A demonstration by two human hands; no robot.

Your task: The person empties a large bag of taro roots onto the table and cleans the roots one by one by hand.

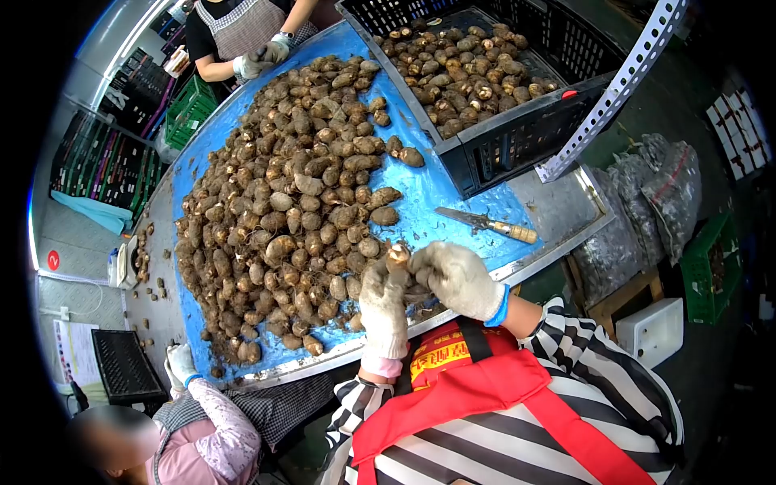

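Observation:
In front of me, my left hand, in a whitish work glove, is closed around a small brown taro with a pale end. My right hand, gloved too with a blue cuff, is right beside that taro, its fingers curled and pressed together; what they pinch, if anything, is hidden. Beyond my hands a knife with a wooden handle lies on the blue sheet. A big heap of soil-covered taros spreads over the table to the left of my hands.
A black crate holding more taros stands at the table's far right, near a perforated metal post. One gloved co-worker stands across the table, another person at lower left. Plastic bags and a green crate are at right.

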